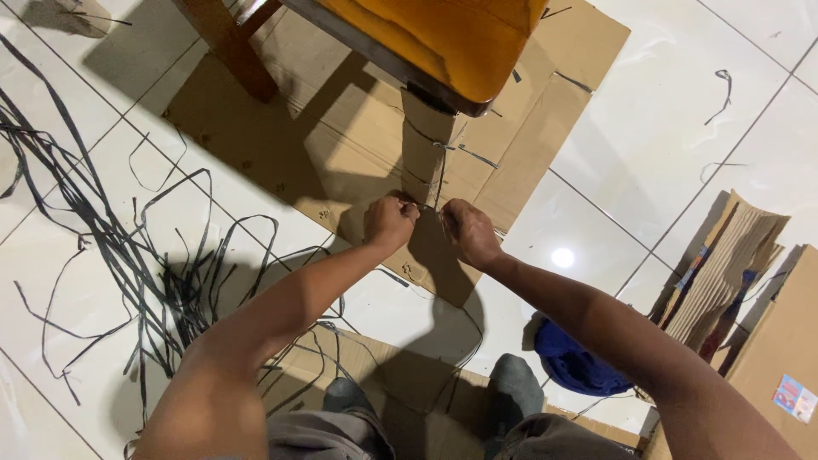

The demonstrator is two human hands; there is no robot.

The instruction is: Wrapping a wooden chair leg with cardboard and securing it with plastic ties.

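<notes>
A cardboard-wrapped furniture leg (423, 145) is seen standing upright on a flattened cardboard sheet (528, 153) on the tiled floor (673, 128), its long axis running from the wooden seat edge (443, 51) at twelve o'clock down toward the hands at six o'clock. A thin black strap (440, 175) is wound around the wrapping and is led down to the foot of the leg.

The left hand (389, 223) is placed at the leg's seven o'clock, the right hand (468, 232) at its five o'clock; both lie about equally near, just beside the base. The fingers (404, 207) of the left hand are curled tight, pinched on the strap. The right hand's fingers are likewise closed narrowly on the strap's other run, the two hands being nearly touching, with the strap between them.

A loose tangle of black straps (111, 247) lies on the floor at nine o'clock, well apart. A blue cloth (575, 362) is seen at four o'clock, and corrugated cardboard pieces (724, 273) at three o'clock.
</notes>
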